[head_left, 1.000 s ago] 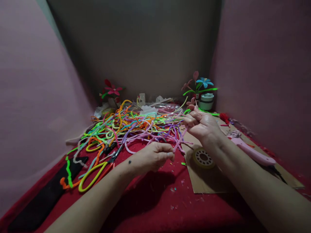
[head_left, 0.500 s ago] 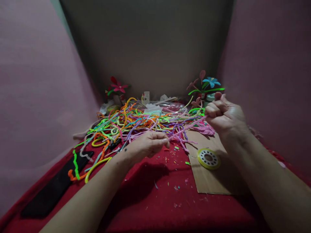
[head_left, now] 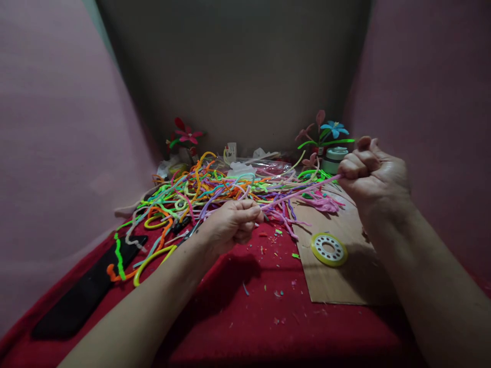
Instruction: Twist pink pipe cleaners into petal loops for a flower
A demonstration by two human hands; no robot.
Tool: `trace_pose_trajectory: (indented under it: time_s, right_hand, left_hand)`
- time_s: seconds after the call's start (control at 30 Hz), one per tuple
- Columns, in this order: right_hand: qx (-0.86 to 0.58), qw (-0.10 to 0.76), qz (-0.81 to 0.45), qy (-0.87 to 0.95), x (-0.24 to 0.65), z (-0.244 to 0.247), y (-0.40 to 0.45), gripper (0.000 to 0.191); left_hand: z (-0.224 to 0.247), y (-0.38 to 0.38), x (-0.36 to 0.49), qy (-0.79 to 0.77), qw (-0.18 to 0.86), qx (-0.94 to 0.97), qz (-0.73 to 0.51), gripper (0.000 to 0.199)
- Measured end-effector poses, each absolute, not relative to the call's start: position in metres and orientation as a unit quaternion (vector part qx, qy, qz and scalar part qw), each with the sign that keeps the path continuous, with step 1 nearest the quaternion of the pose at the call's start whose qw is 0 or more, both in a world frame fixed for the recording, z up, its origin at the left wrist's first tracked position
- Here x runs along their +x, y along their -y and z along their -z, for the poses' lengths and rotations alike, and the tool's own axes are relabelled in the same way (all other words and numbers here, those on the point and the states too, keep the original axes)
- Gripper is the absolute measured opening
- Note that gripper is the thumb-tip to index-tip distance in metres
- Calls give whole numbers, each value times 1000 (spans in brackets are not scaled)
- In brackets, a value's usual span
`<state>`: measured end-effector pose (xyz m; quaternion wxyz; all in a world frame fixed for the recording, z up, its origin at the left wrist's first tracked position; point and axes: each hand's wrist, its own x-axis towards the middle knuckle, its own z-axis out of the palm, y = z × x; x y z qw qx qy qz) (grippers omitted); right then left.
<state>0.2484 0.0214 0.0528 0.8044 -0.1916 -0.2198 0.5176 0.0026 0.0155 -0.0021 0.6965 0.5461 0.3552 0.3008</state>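
Note:
A pink pipe cleaner (head_left: 301, 193) runs taut and slanting upward between my two hands. My left hand (head_left: 237, 221) pinches its lower end, fingers curled, above the red cloth. My right hand (head_left: 374, 171), closed in a fist, grips the other end higher up on the right. Behind my left hand spreads a tangled heap of many-coloured pipe cleaners (head_left: 215, 186). Below my right hand, a bundle of pink strands (head_left: 324, 202) lies on a cardboard sheet (head_left: 326, 283), together with a yellow-rimmed tape roll (head_left: 329, 250).
Small coloured clippings (head_left: 278, 294) are scattered over the red cloth (head_left: 230, 327). A flat black object (head_left: 76, 301) lies on the left. At the back stand pipe-cleaner flowers in red (head_left: 187, 135) and blue (head_left: 334, 129), a pale green jar (head_left: 334, 159) and clear plastic wrapping (head_left: 268, 166).
My right hand has moved to the right and slightly away from my left, so a longer stretch of pink pipe cleaner shows between them. My left hand has shifted slightly left and up.

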Motion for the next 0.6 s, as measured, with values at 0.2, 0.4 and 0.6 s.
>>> trace_pose_trajectory:
  time_s: [0.2, 0.4, 0.6]
  right_hand:
    - [-150, 799, -549, 194, 243, -41, -32, 40]
    - [-146, 720, -637, 233, 204, -12, -32, 13]
    - [-230, 598, -623, 448, 156, 6, -10, 11]
  left_hand:
    - [6, -21, 2, -347, 693, 503, -383, 18]
    - [7, -20, 5, -304, 695, 513, -402, 18]
    - [8, -12, 11, -304, 719, 516, -354, 17]
